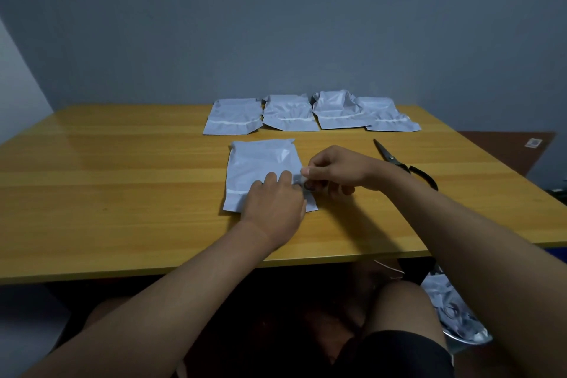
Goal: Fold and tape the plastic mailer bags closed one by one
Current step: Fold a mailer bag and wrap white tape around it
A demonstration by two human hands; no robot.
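A grey-white plastic mailer bag (260, 166) lies flat on the wooden table (122, 181) in front of me, its open end toward me. My left hand (273, 202) rests palm-down on the bag's near right part, fingers pressing it. My right hand (333, 170) is at the bag's right edge, fingers pinched on a small roll of clear tape (306, 182), which is partly hidden between the two hands. Whether a strip is pulled out is too blurred to tell.
Several more mailer bags (291, 115) lie in a row at the table's far side, near the wall. Black scissors (405, 164) lie right of my right wrist. A pile of plastic bags (454, 310) sits on the floor at the right, below the table edge.
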